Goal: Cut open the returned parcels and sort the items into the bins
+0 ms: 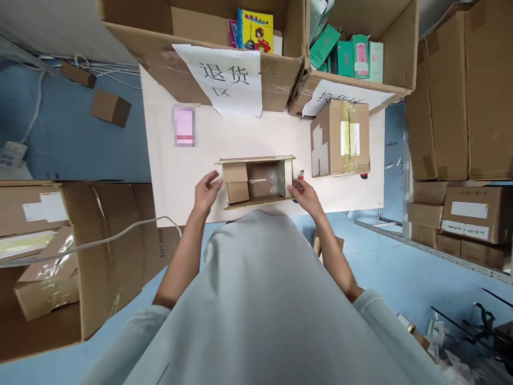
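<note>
A small cardboard box (pixel 262 201) lies with its top open on the white table, close to my body. Inside it are a brown cardboard piece (pixel 235 183) at the left and some clear plastic (pixel 272 179) towards the right. My left hand (pixel 207 193) hovers just off the box's left end, fingers curved and apart, holding nothing. At the other end, my right hand (pixel 306 197) has its thumb and fingers closed on the box's right flap. A red and black tool (pixel 301 174), partly hidden, lies beside that hand.
A taped carton (pixel 348 138) stands at the table's right. Large cartons with books (pixel 256 31) and green boxes (pixel 345 58) line the back behind paper signs (pixel 230 80). A blurred pink item (pixel 185 126) lies left. An open carton (pixel 108 251) and a cable (pixel 120 236) are lower left.
</note>
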The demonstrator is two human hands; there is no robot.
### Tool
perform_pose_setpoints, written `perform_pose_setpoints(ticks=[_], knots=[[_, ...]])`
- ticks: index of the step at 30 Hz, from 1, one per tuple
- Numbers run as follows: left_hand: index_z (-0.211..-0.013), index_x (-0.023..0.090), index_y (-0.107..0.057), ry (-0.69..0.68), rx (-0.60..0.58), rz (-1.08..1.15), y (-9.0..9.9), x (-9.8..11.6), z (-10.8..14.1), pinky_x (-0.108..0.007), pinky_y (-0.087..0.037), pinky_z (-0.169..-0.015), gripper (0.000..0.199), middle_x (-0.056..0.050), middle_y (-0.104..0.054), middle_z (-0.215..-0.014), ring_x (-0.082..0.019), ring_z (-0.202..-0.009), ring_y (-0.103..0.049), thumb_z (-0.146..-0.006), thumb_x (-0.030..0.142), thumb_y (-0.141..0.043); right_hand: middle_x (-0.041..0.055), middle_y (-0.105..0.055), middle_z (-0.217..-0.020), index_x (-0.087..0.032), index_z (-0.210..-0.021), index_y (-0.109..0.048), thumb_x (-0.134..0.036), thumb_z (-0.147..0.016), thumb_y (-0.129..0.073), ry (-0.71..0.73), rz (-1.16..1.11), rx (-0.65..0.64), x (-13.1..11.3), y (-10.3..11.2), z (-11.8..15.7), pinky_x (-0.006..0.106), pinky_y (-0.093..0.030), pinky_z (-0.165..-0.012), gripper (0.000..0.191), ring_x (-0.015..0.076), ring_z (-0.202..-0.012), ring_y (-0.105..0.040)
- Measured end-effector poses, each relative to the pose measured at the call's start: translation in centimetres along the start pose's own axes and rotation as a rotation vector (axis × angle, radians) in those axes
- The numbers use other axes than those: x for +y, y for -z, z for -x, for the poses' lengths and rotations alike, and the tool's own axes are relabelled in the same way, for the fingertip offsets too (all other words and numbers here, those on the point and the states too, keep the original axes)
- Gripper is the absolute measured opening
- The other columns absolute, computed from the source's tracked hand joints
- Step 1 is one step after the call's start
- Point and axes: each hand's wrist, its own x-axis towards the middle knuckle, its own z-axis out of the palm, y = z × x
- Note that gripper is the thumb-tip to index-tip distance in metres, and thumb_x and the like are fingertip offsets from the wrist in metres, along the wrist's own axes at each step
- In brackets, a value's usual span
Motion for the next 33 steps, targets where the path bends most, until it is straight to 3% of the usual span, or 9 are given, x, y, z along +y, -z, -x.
perform_pose_setpoints(ticks=[4, 8, 12, 16, 22, 25, 27, 30, 33], knots=[[-0.14, 0.021, -0.073, -0.102, 0.044, -0.113, 2.2, 5.1, 3.7, -0.051, -0.065, -0.114, 0.059, -0.017, -0.074, -0.153, -0.032, -0.132, -0.076, -0.094, 0.058, -0.081, 0.015, -0.082, -0.137, -0.023, -0.131, -0.077, -0.06, -0.1, -0.078, -0.004, 0.171, 0.022, -1.0, 0.3, -0.2, 0.051, -0.064, -0.109, 0.048, 0.033, -0.122, -0.081], [-0.145, 0.026, -0.074, -0.359, -0.208, -0.37, 0.2, 9.1, 6.0, -0.06, -0.054, -0.128, 0.059, -0.014, -0.072, -0.155, -0.037, -0.147, -0.067, -0.094, 0.055, -0.085, 0.0167, -0.084, -0.12, -0.023, -0.116, -0.08, -0.071, -0.092, -0.088, -0.001, 0.403, -0.03, -3.4, -0.9, -1.8, 0.056, -0.063, -0.108, 0.054, 0.0391, -0.121, -0.079], [-0.173, 0.025, -0.053, -0.414, -0.431, -0.576, -2.6, 9.5, 6.6, -0.069, -0.036, -0.14, 0.097, -0.02, -0.038, -0.187, -0.047, -0.174, -0.036, -0.088, 0.045, -0.095, 0.0267, -0.083, -0.122, -0.018, -0.112, -0.081, -0.066, -0.091, -0.093, -0.059, 0.582, -0.138, -5.3, -2.6, -2.9, 0.062, -0.061, -0.108, 0.054, 0.0476, -0.124, -0.078], [-0.189, 0.025, -0.017, -0.491, -0.42, -0.695, -3.0, 8.8, 6.5, -0.075, -0.025, -0.142, 0.14, -0.023, 0.002, -0.196, -0.054, -0.18, -0.001, -0.079, 0.041, -0.103, 0.0239, -0.079, -0.132, -0.018, -0.131, -0.078, -0.051, -0.098, -0.09, 0.013, 0.582, -0.077, -4.9, -2.5, -1.9, 0.058, -0.061, -0.11, 0.048, 0.0435, -0.128, -0.076], [-0.189, 0.022, 0.003, -0.545, -0.446, -0.902, -2.8, 9.4, 3.6, -0.077, -0.003, -0.143, 0.162, -0.023, 0.023, -0.192, -0.052, -0.177, 0.023, -0.074, 0.05, -0.107, 0.0259, -0.062, -0.151, -0.014, -0.154, -0.067, -0.03, -0.107, -0.076, 0.3, 0.796, 0.038, -4.6, -2.0, 0.2, 0.055, -0.058, -0.115, 0.05, 0.0416, -0.143, -0.058], [-0.189, 0.022, -0.009, -0.616, -0.48, -0.975, -4.0, 9.9, 2.1, -0.08, 0.001, -0.141, 0.155, -0.022, 0.022, -0.192, -0.052, -0.177, 0.022, -0.072, 0.051, -0.106, 0.0238, -0.064, -0.158, -0.014, -0.152, -0.072, -0.02, -0.114, -0.057, 0.55, 0.919, -0.128, -5.6, -3.3, -1.0, 0.054, -0.049, -0.127, 0.041, 0.0371, -0.15, -0.054], [-0.185, 0.021, -0.033, -0.655, -0.521, -1.026, -5.1, 10.1, 1.6, -0.081, 0.002, -0.141, 0.137, -0.02, 0.014, -0.195, -0.053, -0.179, 0.016, -0.072, 0.05, -0.106, 0.0241, -0.069, -0.157, -0.01, -0.141, -0.08, -0.012, -0.112, -0.053, 0.652, 0.995, -0.261, -6.0, -4.3, -2.5, 0.053, -0.042, -0.135, 0.04, 0.0343, -0.159, -0.051], [-0.152, 0.016, -0.074, -0.686, -0.569, -1.101, -6.1, 10.5, 1.2, -0.078, 0.002, -0.144, 0.088, -0.017, -0.002, -0.196, -0.054, -0.18, 0.004, -0.076, 0.05, -0.101, 0.0244, -0.079, -0.145, -0.007, -0.125, -0.088, -0.006, -0.102, -0.062, 0.643, 1.086, -0.356, -6.4, -5.4, -4.5, 0.051, -0.028, -0.146, 0.035, 0.0322, -0.161, -0.055], [-0.122, 0.011, -0.086, -0.735, -0.562, -1.141, -5.6, 11.1, 1.0, -0.076, -0.002, -0.146, 0.053, -0.021, -0.014, -0.195, -0.053, -0.181, -0.006, -0.084, 0.048, -0.092, 0.0191, -0.083, -0.139, -0.012, -0.124, -0.09, -0.008, -0.101, -0.064, 0.676, 1.105, -0.341, -6.5, -4.9, -4.9, 0.049, -0.022, -0.149, 0.035, 0.0323, -0.156, -0.062]])
